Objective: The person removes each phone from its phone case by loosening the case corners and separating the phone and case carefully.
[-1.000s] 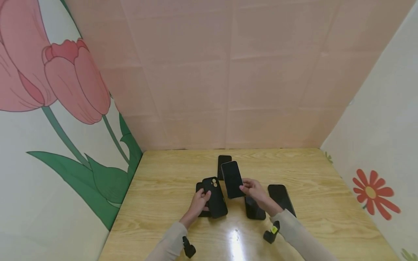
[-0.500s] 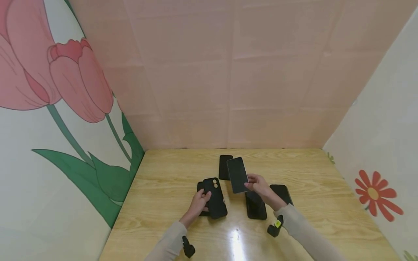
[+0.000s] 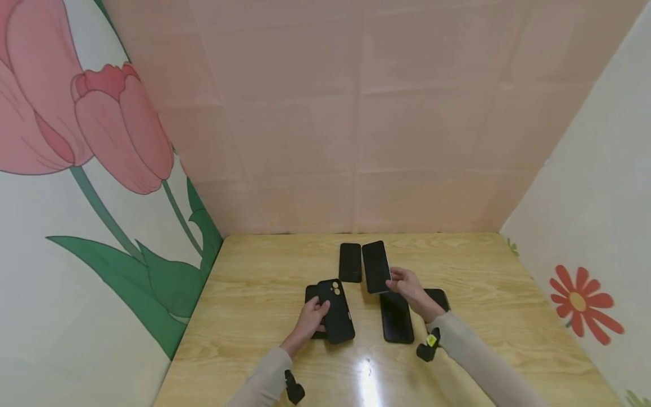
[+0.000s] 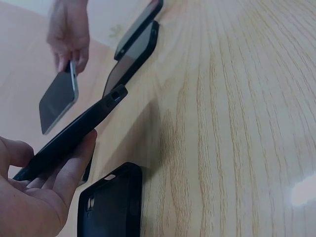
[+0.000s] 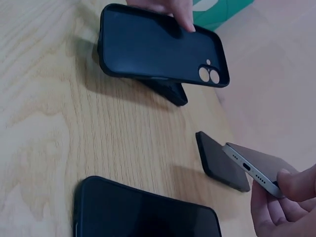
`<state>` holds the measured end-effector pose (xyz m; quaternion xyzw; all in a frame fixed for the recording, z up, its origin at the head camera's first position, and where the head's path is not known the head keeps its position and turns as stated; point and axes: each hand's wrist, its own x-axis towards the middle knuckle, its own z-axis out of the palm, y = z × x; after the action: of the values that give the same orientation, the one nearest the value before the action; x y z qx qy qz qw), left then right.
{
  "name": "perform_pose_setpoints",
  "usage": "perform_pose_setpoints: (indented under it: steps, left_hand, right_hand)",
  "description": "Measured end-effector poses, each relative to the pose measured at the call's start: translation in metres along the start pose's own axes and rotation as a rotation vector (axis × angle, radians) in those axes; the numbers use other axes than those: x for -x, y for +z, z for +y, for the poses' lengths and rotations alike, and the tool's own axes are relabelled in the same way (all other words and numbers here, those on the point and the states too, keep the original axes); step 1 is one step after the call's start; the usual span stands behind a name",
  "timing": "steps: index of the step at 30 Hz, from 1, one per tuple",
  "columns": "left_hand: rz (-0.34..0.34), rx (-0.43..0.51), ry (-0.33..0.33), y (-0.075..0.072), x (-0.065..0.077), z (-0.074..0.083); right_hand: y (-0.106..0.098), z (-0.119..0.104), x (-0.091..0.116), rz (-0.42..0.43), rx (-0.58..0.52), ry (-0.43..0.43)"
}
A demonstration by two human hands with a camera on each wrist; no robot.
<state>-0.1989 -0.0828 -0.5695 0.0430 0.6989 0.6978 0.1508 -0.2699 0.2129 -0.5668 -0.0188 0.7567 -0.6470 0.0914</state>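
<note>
My left hand [image 3: 308,320] grips a black phone case [image 3: 338,317] by its long side, thumb on the back and fingers underneath. Two round camera holes pierce its upper corner, and the right wrist view shows its hollow inside. Beneath it, another black phone case [image 4: 109,210] lies on the table, partly covered in the head view. My right hand [image 3: 411,291] pinches a smartphone [image 3: 376,268] at its lower right edge. This phone has a dark screen and a silver frame with a charging port, and is held up tilted above the table.
On the wooden table [image 3: 254,294] lie a dark phone [image 3: 350,263] at the back, another black phone [image 3: 397,320] in front of my right hand, and a third [image 3: 438,297] partly behind my right wrist. A pink wall [image 3: 351,141] stands behind the table.
My right hand has carried the smartphone to the right and slightly back, away from the held case, uncovering the back phone. The left hand and its case have stayed nearly still.
</note>
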Motion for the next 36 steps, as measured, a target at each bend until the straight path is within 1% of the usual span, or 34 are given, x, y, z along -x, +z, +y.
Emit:
perform_pose_setpoints:
  steps: [3,6,9,12,16,18,20,25,27,29,33,36]
  left_hand:
    - [0.005,0.002,-0.003,-0.001,-0.007,-0.013]
    - [0.012,-0.001,0.0,-0.001,-0.01,-0.019]
    - [0.022,-0.003,-0.001,-0.002,-0.011,-0.02]
    - [0.018,-0.004,0.008,-0.002,-0.011,-0.022]
    - [0.003,-0.009,0.03,-0.001,-0.012,-0.023]
    - [0.007,-0.013,0.025,0.001,-0.012,-0.022]
    - [0.018,-0.014,0.003,0.003,-0.012,-0.021]
    - [0.03,-0.03,-0.028,0.005,-0.014,-0.023]
    - [0.028,-0.027,-0.028,0.004,-0.014,-0.024]
    - [0.024,-0.023,-0.029,0.004,-0.013,-0.022]
    - [0.012,-0.021,-0.027,0.006,-0.003,-0.006]
    - [0.013,-0.033,-0.016,0.007,0.002,0.001]
  right_hand:
    - [-0.003,0.002,-0.005,0.048,-0.005,0.026]
    - [-0.006,0.004,-0.01,0.07,0.002,0.049]
    - [-0.01,0.006,-0.015,0.083,0.01,0.065]
    - [-0.013,0.009,-0.018,0.104,0.005,0.087]
    - [-0.015,0.011,-0.021,0.149,-0.046,0.116]
    - [-0.017,0.012,-0.022,0.163,-0.067,0.119]
    - [-0.019,0.014,-0.024,0.174,-0.077,0.113]
    - [-0.022,0.017,-0.029,0.189,-0.059,0.102]
    - [-0.023,0.018,-0.031,0.192,-0.054,0.109]
    - [-0.024,0.02,-0.033,0.185,-0.051,0.11]
    - [-0.025,0.024,-0.037,0.191,-0.049,0.117]
    - [-0.025,0.026,-0.04,0.197,-0.045,0.119]
